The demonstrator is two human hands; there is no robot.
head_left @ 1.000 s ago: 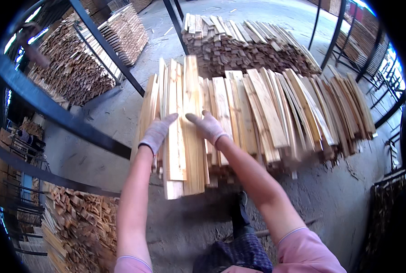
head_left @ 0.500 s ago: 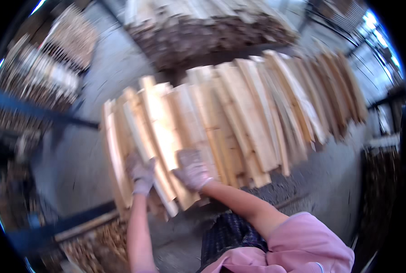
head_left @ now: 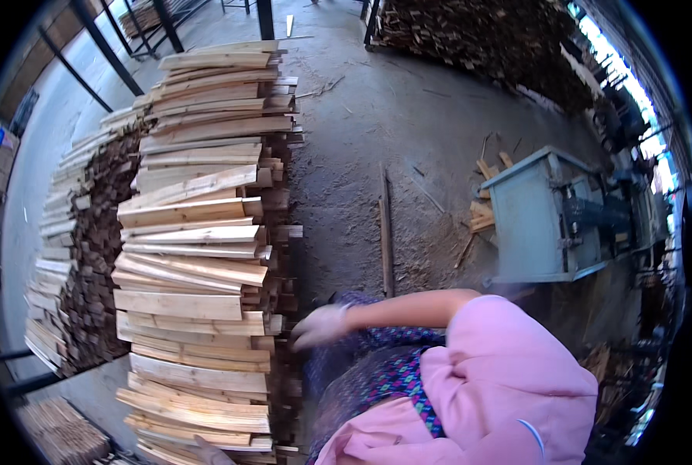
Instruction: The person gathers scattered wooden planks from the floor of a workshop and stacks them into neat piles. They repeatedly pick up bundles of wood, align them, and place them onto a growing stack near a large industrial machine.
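A long stack of pale wooden boards runs along my left, the boards lying crosswise with uneven ends. My right hand, in a whitish work glove, hangs beside the right-hand board ends. It is slightly blurred, with its fingers stretched out and nothing seen in them. At the lower edge, a small part of my gloved left hand shows against the nearest boards. The rest of that hand is cut off by the picture's edge, so its grip is hidden.
A second wood stack stands beyond the first. To the right is a light blue-grey machine with wood scraps beside it. A narrow strip of wood lies on the dusty floor. A large wood pile rises at the back.
My view has swung to the right, bringing the machine and floor into sight. Both hands were on the boards; the right has come off them, and the left is now mostly out of the picture.
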